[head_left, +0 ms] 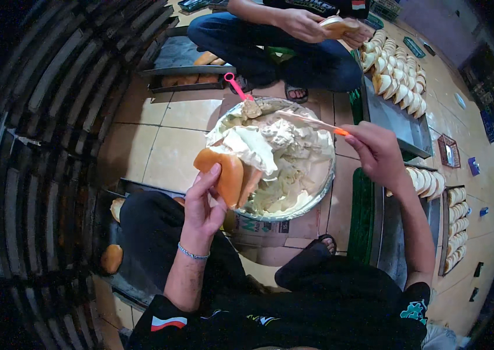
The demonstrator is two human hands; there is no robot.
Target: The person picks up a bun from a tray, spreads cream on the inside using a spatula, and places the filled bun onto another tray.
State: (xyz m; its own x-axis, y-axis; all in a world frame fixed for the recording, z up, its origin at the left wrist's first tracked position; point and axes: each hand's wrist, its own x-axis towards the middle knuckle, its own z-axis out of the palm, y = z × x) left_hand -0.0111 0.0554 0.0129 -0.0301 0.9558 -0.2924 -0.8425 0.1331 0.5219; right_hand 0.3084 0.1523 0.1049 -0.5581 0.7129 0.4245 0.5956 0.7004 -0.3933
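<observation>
While the left hand (205,204) holds a split bun (228,174), thumb and fingers bent around its crust, the right hand (378,154) is closed on the orange handle of a spatula (314,122). White cream covers the bun's upper part, over the left side of a round tub (285,217) — whether they touch, I cannot say surely. At the far rim leans a pink-handled tool (239,87). Beyond, a co-worker (247,44) holds another bun (336,26) — rightward, bun rows (397,76) occupy a metal tray (390,111).
</observation>
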